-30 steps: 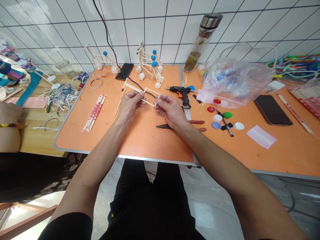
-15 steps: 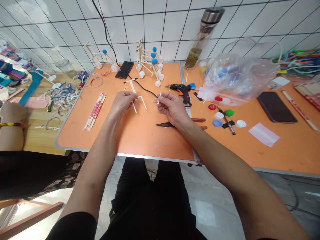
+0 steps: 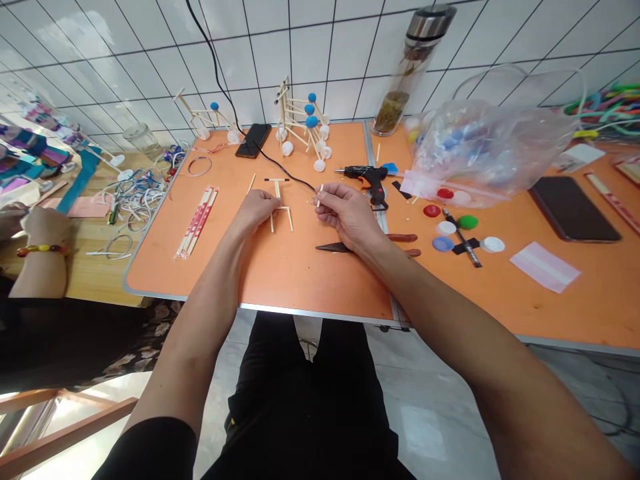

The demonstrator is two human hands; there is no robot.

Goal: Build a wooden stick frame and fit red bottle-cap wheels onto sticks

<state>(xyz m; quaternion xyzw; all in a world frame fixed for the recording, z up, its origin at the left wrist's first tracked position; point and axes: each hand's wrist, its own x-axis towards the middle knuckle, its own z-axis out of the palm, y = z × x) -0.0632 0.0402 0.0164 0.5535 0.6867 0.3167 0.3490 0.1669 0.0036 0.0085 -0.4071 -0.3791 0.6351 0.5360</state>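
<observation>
Wooden stick frame (image 3: 277, 190) lies flat on the orange surface (image 3: 225, 280) in the head view, its crossbar at twelve o'clock from the left grip (image 3: 255, 210). That grip rests over the frame's lower left side, apparently pressing down to steady the loose sticks; whether its fingers close around any stick cannot be told. Right grip (image 3: 347, 215) is nearly shut, with thumb and forefinger pinching a short stick (image 3: 319, 195) upright, a hold that seems to keep the small piece free to be placed, just beside a black cable (image 3: 287, 167). Tools sit within reach, which suggests they are in use: a hot glue gun (image 3: 363, 177) at two o'clock from the right grip, long-nose pliers (image 3: 330, 247) at six o'clock. Paper-sleeved chopsticks (image 3: 196, 213) wait at nine o'clock from the left grip, and stick models with blue tips (image 3: 303, 123) stand at twelve o'clock.
</observation>
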